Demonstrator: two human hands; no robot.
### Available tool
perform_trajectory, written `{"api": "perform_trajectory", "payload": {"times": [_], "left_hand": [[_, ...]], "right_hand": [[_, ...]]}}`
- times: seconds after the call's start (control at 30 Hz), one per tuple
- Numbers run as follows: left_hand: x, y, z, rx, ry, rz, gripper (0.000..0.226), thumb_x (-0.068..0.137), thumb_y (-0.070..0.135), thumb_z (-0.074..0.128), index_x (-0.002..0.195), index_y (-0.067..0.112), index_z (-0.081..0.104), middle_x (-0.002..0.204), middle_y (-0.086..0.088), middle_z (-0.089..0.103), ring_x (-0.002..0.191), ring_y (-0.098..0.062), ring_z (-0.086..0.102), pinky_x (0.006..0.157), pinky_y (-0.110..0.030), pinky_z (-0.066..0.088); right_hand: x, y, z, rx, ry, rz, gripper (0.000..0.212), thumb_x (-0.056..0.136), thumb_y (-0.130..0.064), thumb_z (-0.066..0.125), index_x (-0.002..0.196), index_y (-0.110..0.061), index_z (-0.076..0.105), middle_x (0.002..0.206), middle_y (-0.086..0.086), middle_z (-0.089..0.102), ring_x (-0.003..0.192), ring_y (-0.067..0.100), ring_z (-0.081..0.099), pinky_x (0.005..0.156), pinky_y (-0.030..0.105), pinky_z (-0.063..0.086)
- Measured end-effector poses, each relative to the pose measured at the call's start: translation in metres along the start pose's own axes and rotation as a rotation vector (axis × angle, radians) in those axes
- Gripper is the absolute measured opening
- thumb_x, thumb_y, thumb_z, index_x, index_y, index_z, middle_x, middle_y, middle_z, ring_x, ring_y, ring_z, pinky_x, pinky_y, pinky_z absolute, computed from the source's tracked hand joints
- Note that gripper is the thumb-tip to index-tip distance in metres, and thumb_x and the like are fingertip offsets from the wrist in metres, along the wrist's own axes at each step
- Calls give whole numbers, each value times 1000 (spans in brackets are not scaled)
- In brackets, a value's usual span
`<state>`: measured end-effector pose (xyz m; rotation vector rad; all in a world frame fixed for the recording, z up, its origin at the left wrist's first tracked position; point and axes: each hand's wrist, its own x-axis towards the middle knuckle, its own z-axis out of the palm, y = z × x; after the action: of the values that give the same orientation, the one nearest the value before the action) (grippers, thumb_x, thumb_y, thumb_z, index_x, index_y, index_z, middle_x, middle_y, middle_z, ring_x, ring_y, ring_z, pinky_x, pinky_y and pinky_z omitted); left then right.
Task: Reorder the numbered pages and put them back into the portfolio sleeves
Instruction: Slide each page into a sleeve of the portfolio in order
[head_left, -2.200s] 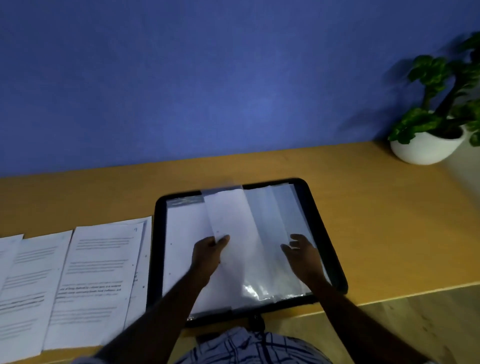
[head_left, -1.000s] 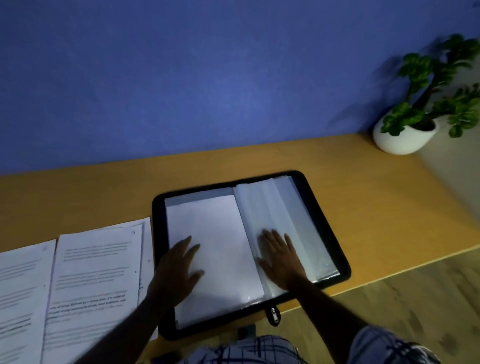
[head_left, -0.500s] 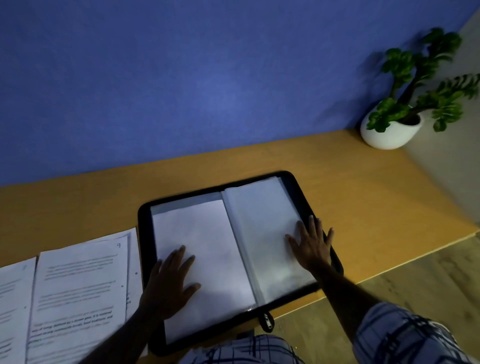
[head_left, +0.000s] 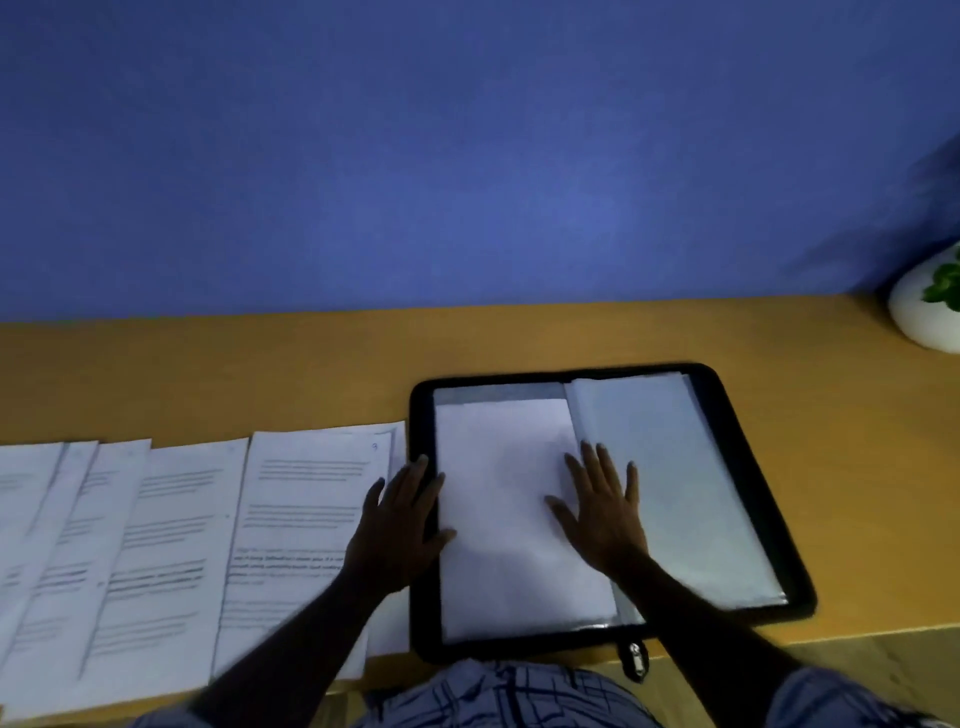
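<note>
the left hand (head_left: 400, 525) is lying flat with its fingers spread and loose, gripping nothing. it is resting across the near-left rim of the open black zip-around portfolio (head_left: 737, 447). the right hand (head_left: 605, 512) is pressing down flat, fingers straight and fanned, also grasping nothing. it is lying over the fold between the blank white page (head_left: 498, 561) under its thumb and the stack of clear plastic sleeves (head_left: 685, 493) on its outer side. a row of overlapping printed white pages (head_left: 306, 519) is spreading away from the left hand's outer side. a small metal zip pull (head_left: 635, 657) is hanging below the right wrist. everything is sitting on an orange-brown wooden table (head_left: 519, 343), with a round white plant pot (head_left: 919, 317) far beyond the right hand.
</note>
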<state>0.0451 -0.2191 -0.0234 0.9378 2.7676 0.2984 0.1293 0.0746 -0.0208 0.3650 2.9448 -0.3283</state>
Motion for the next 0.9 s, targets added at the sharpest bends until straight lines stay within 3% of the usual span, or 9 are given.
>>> {"api": "perform_trajectory", "payload": {"times": [0.07, 0.27, 0.43, 0.53, 0.63, 0.73, 0.9], "left_hand": [[-15, -25, -7, 10, 26, -58, 76, 89, 67, 39, 147, 18, 44, 159, -11, 31, 144, -29, 35, 107, -54, 35], [-71, -111, -30, 32, 83, -259, 76, 92, 69, 30, 148, 19, 42, 159, -10, 31, 144, -28, 35, 107, -57, 37], [-122, -190, -50, 32, 100, -501, 90, 87, 78, 14, 153, 20, 33, 163, -9, 22, 149, -28, 24, 115, -56, 26], [-152, -234, -59, 28, 132, -606, 91, 84, 76, 17, 154, 19, 31, 164, -9, 19, 150, -28, 21, 117, -54, 21], [-176, -272, -67, 20, 118, -688, 92, 86, 76, 21, 154, 16, 29, 164, -10, 18, 150, -29, 20, 118, -52, 20], [-191, -307, -72, -10, 107, -753, 84, 93, 68, 39, 156, 16, 23, 165, -10, 12, 151, -28, 13, 120, -50, 15], [-206, -367, -81, -69, 151, -862, 82, 93, 65, 43, 154, 13, 27, 164, -10, 15, 151, -29, 14, 119, -53, 18]], "right_hand": [[3, -39, 9, 22, 12, -102, 80, 96, -70, 13, 149, -18, 41, 161, 8, 25, 150, 27, 18, 119, 53, 1], [17, -158, 30, 100, 20, -344, 76, 98, -68, 17, 150, -16, 37, 162, 8, 21, 151, 25, 14, 121, 50, 5], [30, -264, 43, 204, -50, -525, 75, 96, -64, 29, 154, -17, 29, 164, 3, 9, 152, 17, -1, 123, 41, 3], [34, -326, 46, 260, -89, -596, 70, 96, -56, 44, 151, -13, 35, 162, 8, 24, 151, 23, 16, 122, 44, 18], [38, -384, 49, 296, -154, -653, 67, 96, -47, 55, 150, -14, 36, 159, 7, 31, 149, 22, 23, 121, 38, 20], [42, -434, 50, 315, -185, -721, 65, 94, -43, 61, 147, -13, 39, 154, 7, 39, 143, 21, 33, 117, 33, 28], [58, -509, 57, 449, -352, -656, 59, 92, -33, 66, 143, -16, 42, 144, 4, 50, 134, 19, 44, 110, 31, 36]]}}
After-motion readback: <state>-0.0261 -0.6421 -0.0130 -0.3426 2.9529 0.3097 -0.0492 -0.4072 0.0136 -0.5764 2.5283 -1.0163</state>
